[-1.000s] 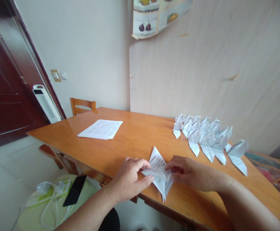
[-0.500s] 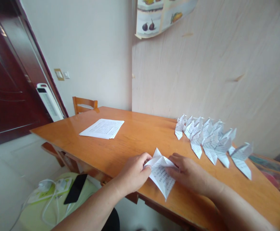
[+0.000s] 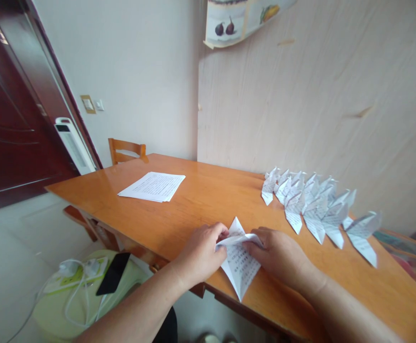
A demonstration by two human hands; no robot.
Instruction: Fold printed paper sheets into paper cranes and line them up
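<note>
A printed sheet folded into a pointed, kite-like shape, the folded paper, is held over the near edge of the wooden table. My left hand pinches its left side, thumb toward me and fingers behind. On the right side, my right hand grips it between thumb and fingers. One point of the paper aims away from me, another toward me, and a raised flap crosses the middle between my hands. The fingertips behind the flap are partly hidden.
Several folded paper pieces stand in rows at the right. A stack of printed sheets lies at the back left. Below left, a stool bears a black phone and a power strip with cables.
The folded paper's middle has become a raised flap running across between my hands, and its near tip has shifted slightly left. Both hands keep their hold. The camera view has shifted a little.
</note>
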